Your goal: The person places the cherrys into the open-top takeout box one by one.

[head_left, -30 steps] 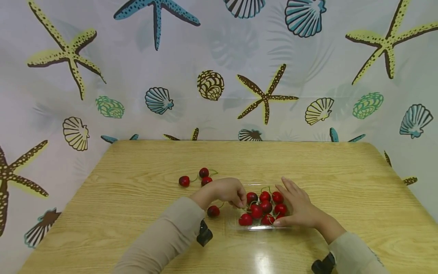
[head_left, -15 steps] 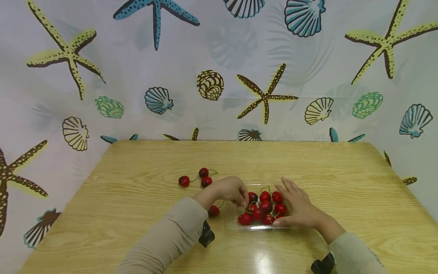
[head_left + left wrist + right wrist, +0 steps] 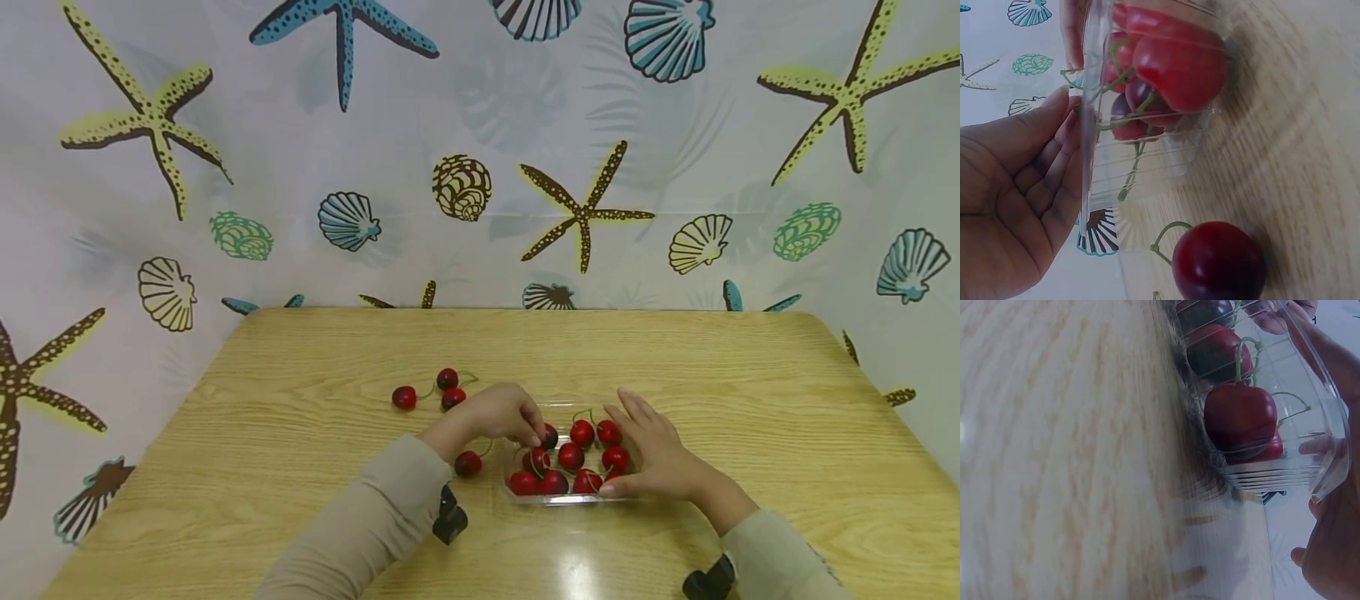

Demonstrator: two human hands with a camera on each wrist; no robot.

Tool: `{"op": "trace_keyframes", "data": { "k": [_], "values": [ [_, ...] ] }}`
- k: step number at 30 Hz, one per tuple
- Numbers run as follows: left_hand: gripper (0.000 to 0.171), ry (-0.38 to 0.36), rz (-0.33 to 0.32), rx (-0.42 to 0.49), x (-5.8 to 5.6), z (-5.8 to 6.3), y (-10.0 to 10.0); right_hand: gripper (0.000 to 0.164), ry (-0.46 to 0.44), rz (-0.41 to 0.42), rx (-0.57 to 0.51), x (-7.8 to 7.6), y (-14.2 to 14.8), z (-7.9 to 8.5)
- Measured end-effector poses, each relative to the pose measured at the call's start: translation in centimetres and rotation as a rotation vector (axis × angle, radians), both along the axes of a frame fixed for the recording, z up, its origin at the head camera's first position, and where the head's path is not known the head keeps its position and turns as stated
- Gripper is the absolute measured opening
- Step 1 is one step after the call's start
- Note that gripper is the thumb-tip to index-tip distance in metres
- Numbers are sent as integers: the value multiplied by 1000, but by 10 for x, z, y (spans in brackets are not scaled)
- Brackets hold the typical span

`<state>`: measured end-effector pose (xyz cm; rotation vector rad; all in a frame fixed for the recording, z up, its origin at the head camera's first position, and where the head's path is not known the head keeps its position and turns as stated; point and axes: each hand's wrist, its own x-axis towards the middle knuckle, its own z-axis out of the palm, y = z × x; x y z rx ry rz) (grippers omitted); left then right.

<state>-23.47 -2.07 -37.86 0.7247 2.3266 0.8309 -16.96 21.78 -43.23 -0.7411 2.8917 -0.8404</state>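
A clear plastic tray point(image 3: 570, 500) holds several red cherries point(image 3: 570, 457) near the table's front middle. My left hand point(image 3: 501, 417) hovers at the tray's far-left corner, fingers loosely curled, tips touching the rim beside a dark cherry point(image 3: 550, 435). The left wrist view shows that hand point(image 3: 1004, 206) with nothing in it, against the tray wall point(image 3: 1094, 156). My right hand point(image 3: 654, 457) lies flat against the tray's right side, thumb along the front edge. The right wrist view shows its fingers point(image 3: 1335, 550) behind the tray point(image 3: 1329, 456) and the cherries point(image 3: 1240, 419).
Loose cherries lie on the wooden table point(image 3: 300, 350): one point(image 3: 467, 463) just left of the tray, also in the left wrist view point(image 3: 1219, 262), and three more point(image 3: 447, 388) farther back left. A curtain printed with shells and starfish point(image 3: 577, 208) surrounds the table.
My left hand's fingertips have drawn back from inside the tray to its far-left rim. The cherries in the tray have spread out toward the left. The right hand has stayed put.
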Motion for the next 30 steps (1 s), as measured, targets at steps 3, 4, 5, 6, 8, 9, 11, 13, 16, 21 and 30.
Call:
{"op": "trace_keyframes", "data": {
  "k": [3, 4, 5, 6, 8, 9, 11, 13, 16, 21, 30],
  "values": [
    [4, -6, 26, 14, -2, 0, -2, 101, 0, 0, -1, 0, 0, 0],
    [4, -8, 34, 19, -2, 0, -3, 101, 1, 0, -1, 0, 0, 0],
    [4, -10, 39, 24, -3, 0, -4, 101, 2, 0, 0, 0, 1, 0],
    [4, -14, 47, 32, -4, -1, -5, 101, 4, 1, 0, 0, 1, 0],
    [5, -28, 63, 57, -6, -1, -8, 100, 7, 3, -1, -1, 0, 0],
    [6, -35, 69, 72, -7, -2, -10, 100, 7, 4, -3, -1, 0, 0],
    [8, -57, 83, 104, -9, -2, -13, 100, 6, 6, -4, -1, 0, 0],
    [13, -76, 96, 137, -10, -2, -17, 100, -1, 5, -9, 0, 0, 0],
    [17, -89, 123, 168, -12, 1, -23, 100, -12, 0, -17, 1, 0, 1],
    [19, -96, 200, 199, -15, 0, -34, 100, -21, -10, -21, 1, -1, 1],
    [22, -152, 379, 290, -25, -14, -56, 100, -19, -5, -17, 2, -2, 3]
  ]
}}
